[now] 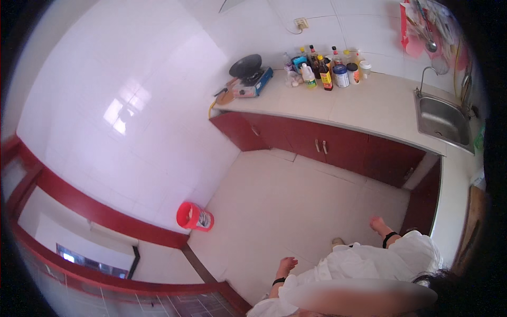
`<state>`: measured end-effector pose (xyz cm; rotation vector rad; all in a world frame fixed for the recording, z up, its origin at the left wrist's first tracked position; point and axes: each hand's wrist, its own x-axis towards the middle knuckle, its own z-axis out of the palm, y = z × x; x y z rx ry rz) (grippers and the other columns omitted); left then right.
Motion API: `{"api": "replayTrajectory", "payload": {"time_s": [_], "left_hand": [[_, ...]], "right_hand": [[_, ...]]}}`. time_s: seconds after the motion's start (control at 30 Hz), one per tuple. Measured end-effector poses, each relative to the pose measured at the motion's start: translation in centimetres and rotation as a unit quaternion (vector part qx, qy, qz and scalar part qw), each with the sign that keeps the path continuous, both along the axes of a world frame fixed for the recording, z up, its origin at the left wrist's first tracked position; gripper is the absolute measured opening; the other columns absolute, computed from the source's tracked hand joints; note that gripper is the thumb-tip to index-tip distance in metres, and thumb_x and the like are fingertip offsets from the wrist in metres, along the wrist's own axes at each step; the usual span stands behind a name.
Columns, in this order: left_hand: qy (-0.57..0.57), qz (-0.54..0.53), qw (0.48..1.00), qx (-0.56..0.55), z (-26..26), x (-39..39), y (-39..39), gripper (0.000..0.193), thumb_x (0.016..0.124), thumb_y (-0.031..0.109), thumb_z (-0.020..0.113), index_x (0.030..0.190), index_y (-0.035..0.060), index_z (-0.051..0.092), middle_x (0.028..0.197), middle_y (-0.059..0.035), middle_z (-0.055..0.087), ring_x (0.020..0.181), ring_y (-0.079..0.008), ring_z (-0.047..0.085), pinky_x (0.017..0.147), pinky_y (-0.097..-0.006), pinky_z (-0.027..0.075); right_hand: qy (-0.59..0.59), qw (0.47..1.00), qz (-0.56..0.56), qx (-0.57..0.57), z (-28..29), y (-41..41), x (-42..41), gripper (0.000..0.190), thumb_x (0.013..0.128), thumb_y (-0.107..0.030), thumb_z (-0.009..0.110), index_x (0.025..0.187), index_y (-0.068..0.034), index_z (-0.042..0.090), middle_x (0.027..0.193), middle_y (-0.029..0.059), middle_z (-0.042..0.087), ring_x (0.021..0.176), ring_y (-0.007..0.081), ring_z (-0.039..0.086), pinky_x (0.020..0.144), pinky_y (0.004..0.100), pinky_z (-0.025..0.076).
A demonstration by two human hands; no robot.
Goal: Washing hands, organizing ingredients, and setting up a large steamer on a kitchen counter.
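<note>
My left hand (287, 264) hangs over the pale tiled floor (269, 206), its fingers loosely curled and nothing seen in them. A black band circles that wrist. Farther right, my right hand (377, 224) is held out in front of the red base cabinets (344, 144), also with a black wristband. Its fingers look bent, and I see no object in it; how far they are closed is too small to tell. Neither hand appears to touch anything. White sleeves and a shoe (338, 241) show below.
Along the wall runs a counter (364, 103) with a portable gas stove (253, 84), a black wok (245, 65), several bottles and jars (324, 75) and a steel sink (445, 119). A red bucket (195, 216) stands by the left wall, near a red-framed doorway (119, 273).
</note>
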<state>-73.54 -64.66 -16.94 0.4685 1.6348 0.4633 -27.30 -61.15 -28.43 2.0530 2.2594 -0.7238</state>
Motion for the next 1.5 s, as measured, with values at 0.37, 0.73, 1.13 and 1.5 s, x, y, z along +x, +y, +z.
{"api": "replayTrajectory", "payload": {"time_s": [0.37, 0.73, 1.13, 1.5], "left_hand": [[0.058, -0.184, 0.971, 0.141, -4.3, -4.1, 12.6, 0.022, 0.074, 0.015, 0.039, 0.090, 0.0016, 0.045, 0.080, -0.0124, 0.055, 0.070, -0.0197, 0.055, 0.056, -0.0268, 0.043], [-0.009, -0.091, 0.996, 0.021, -2.4, 2.8, 31.0, 0.021, 0.071, 0.016, 0.045, 0.087, 0.0032, 0.047, 0.073, -0.0090, 0.056, 0.064, -0.0169, 0.055, 0.053, -0.0250, 0.042], [-0.011, -0.134, 0.990, 0.037, -3.1, 0.7, 48.8, 0.018, 0.072, 0.016, 0.042, 0.085, 0.0046, 0.048, 0.073, -0.0101, 0.056, 0.062, -0.0175, 0.054, 0.051, -0.0255, 0.042], [-0.031, -0.172, 0.970, 0.168, 0.2, 3.4, 58.9, 0.016, 0.072, 0.016, 0.043, 0.081, 0.0038, 0.049, 0.067, -0.0081, 0.056, 0.059, -0.0144, 0.054, 0.050, -0.0217, 0.040]], "right_hand": [[0.454, 0.779, -0.428, -0.061, 7.0, 6.9, -3.1, 0.016, 0.066, -0.002, 0.036, 0.056, -0.003, 0.048, 0.046, 0.0065, 0.046, 0.037, 0.0144, 0.044, 0.033, 0.0245, 0.034], [0.446, 0.714, -0.533, -0.087, 6.0, 12.2, -3.5, 0.018, 0.069, -0.005, 0.037, 0.054, -0.005, 0.048, 0.048, 0.0052, 0.047, 0.040, 0.0141, 0.045, 0.032, 0.0241, 0.033], [0.448, 0.687, -0.569, -0.062, 12.7, 26.8, -4.8, 0.016, 0.069, -0.005, 0.037, 0.058, -0.004, 0.048, 0.051, 0.0057, 0.047, 0.043, 0.0132, 0.045, 0.037, 0.0236, 0.036], [0.422, 0.785, -0.450, 0.057, 18.8, 37.5, -4.4, 0.012, 0.069, -0.005, 0.039, 0.062, -0.001, 0.048, 0.055, 0.0064, 0.050, 0.049, 0.0136, 0.047, 0.044, 0.0259, 0.039]]}}
